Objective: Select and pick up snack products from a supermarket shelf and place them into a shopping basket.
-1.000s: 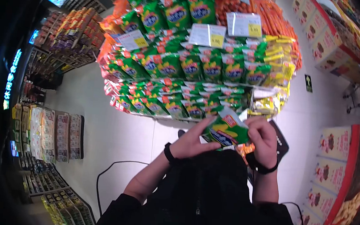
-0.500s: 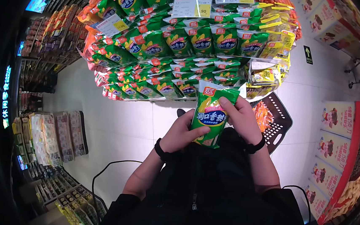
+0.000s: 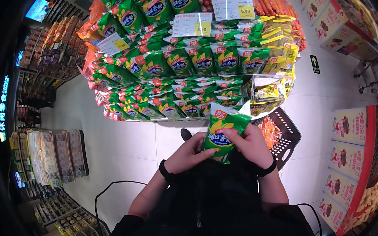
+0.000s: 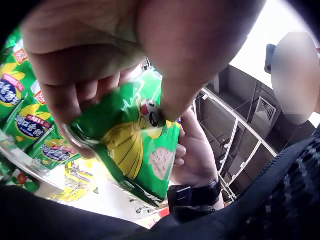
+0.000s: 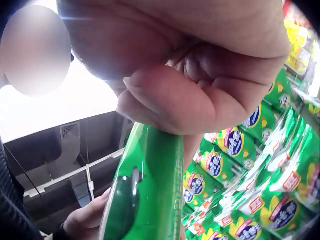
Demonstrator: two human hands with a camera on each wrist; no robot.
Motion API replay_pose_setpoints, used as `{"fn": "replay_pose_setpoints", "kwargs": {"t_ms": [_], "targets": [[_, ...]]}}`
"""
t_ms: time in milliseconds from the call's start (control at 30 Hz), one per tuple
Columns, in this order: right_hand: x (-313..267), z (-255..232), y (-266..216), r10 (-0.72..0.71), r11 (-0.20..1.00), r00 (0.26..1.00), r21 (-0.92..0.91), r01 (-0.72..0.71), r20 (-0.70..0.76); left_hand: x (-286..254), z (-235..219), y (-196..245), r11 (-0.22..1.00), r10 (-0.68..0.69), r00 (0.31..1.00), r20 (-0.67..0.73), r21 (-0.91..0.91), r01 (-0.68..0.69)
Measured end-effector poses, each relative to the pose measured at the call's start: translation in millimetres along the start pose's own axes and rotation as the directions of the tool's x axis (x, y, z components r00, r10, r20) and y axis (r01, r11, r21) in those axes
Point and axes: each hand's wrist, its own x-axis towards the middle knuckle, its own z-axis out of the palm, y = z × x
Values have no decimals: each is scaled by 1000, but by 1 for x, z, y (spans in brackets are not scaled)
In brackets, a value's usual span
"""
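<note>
A green snack bag point(image 3: 224, 129) with a red logo and yellow corn picture is held upright before the person's chest in the head view. The left hand point(image 3: 189, 153) grips its lower left side, thumb across the front. From the right, the right hand point(image 3: 253, 146) pinches the bag with its thumb on the printed face. In the left wrist view the bag point(image 4: 135, 135) shows a cartoon corn figure beside the left fingers point(image 4: 100, 87). Curled right fingers point(image 5: 175, 100) hold the bag's edge point(image 5: 145, 185) in the right wrist view.
Matching green bags point(image 3: 175, 61) fill a tiered display just ahead, with price cards point(image 3: 192, 25) above. A dark basket point(image 3: 287, 141) holding orange-wrapped items stands on the floor at right. Printed cartons point(image 3: 343, 161) line the right side; stacked packages point(image 3: 57, 156) stand left.
The bag, tilted and partly folded a second ago, came upright with its front facing up to the head camera. Both hands shifted their hold; since then the right thumb has moved lower on it.
</note>
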Motion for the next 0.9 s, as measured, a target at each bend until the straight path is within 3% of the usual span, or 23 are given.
{"fn": "replay_pose_setpoints", "kwargs": {"t_ms": [33,133,200,267,333,433,467,533,600,667,900], "targets": [[0,-6,7,-48,998,998,-33,47,-37,2,3,-2,993,83,996,30,-91,-80],[-1,-24,6,-165,975,971,-180,134,-173,-1,1,-3,981,112,993,-41,166,-104],[1,-42,10,-248,878,926,-470,91,-285,-1,-3,-3,989,87,995,-44,123,-81],[8,-50,16,-375,817,846,-566,109,-379,-1,-4,-1,996,67,997,-45,53,-65],[10,-52,4,-298,779,843,-625,-57,-447,1,-5,-6,997,74,997,-28,34,-74],[39,-55,47,-508,777,711,-615,136,-486,6,-8,-8,990,123,992,0,73,-123],[46,-56,61,-475,773,745,-627,98,-468,5,-6,-10,984,145,989,-7,107,-144],[67,-48,82,-550,735,692,-665,135,-467,7,-11,-19,989,140,990,26,53,-141],[86,-44,110,-520,736,711,-671,90,-474,7,-14,-23,989,147,987,59,17,-149],[105,-42,129,-548,737,679,-666,115,-488,9,-16,-20,985,149,988,47,78,-152],[135,-50,161,-463,827,670,-554,92,-580,1,-19,-28,988,157,987,-34,16,-156]]}}
